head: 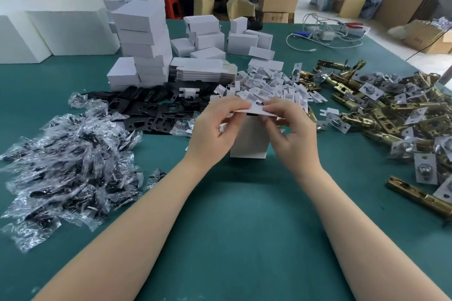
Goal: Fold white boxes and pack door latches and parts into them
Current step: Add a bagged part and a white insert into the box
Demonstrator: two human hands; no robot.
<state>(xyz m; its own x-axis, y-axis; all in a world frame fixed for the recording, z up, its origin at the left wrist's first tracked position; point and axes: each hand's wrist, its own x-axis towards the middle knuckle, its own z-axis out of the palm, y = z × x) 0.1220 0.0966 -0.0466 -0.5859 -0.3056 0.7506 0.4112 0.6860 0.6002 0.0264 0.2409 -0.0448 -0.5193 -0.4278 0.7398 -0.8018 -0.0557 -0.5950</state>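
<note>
far left on the green surface lies a heap of clear plastic packets with dark small parts inside. behind it, a spread of flat black plates, and further back a tall stack of folded white boxes with a low pile of unfolded box blanks just beside it.

in the middle, the left hand and right hand meet over a white box that stands upright on the surface, its long axis vertical and its open end pointing up. both hands pinch a flat white card insert held level across the top of the box, its long axis running left to right; the left grip is a narrow pinch of thumb and fingers on the card's left end, the right grip a like pinch on its right end. just behind the hands sits a pile of loose white card inserts.

to the right, a large heap of brass door latches with white cards on them spreads to the surface's edge, their long axes pointing every way. far back right lie tangled white cables.
</note>
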